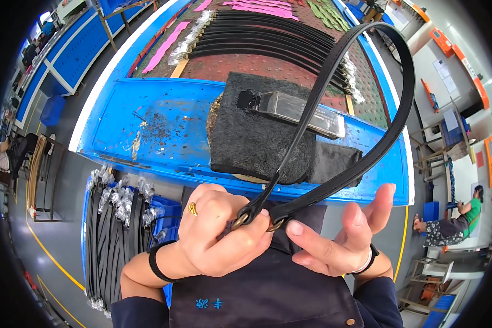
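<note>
My left hand (216, 232) is closed on the two ends of a black bag strap (402, 82), beside its brass-coloured rings. The strap arches up in a large loop over the work table and leans to the right. My right hand (341, 240) has its fingers spread, with one fingertip close to or touching the strap's right end; I cannot tell which. Beyond the hands, a black cloth-covered pad (262, 136) lies on the table's blue front ledge. On the pad rests a narrow dark box with a clear cover (303, 113).
Across the blue table (115, 120) lie a row of black straps (257, 46) with plastic-wrapped ends, pink strips (167, 46) and green strips (328, 13). Below left, a blue crate (169, 210) holds many wrapped straps (115, 218). A person in green (470, 210) is at the far right.
</note>
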{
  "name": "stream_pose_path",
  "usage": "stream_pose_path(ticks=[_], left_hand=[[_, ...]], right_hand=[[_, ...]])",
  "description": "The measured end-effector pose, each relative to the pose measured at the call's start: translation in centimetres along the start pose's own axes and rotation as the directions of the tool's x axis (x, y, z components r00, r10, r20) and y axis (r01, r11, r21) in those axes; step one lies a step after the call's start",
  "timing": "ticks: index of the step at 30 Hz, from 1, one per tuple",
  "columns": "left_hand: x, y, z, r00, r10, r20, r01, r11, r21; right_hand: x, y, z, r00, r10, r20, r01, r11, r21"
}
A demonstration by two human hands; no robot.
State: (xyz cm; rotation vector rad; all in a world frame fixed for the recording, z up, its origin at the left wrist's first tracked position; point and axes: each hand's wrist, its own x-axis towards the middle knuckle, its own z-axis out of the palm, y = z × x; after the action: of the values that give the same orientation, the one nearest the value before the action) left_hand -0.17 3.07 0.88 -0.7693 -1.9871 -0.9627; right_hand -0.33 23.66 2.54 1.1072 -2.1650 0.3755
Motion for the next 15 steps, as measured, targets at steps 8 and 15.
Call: stream_pose_path(ticks=[8,15], left_hand=[[0.05,0.05,0.28,0.999,0.047,-0.005,-0.047,0.999,0.026],[0.04,-0.05,0.19,1.000,0.007,0.023,-0.009,0.997,0.076]], right_hand=[[0.04,-0.22,-0.71,0.999,0.023,0.039,-0.027,0.995,0.097],[0.33,0.36,-0.26,0.992,0.011,-0.124,0.022,0.966,0.259]])
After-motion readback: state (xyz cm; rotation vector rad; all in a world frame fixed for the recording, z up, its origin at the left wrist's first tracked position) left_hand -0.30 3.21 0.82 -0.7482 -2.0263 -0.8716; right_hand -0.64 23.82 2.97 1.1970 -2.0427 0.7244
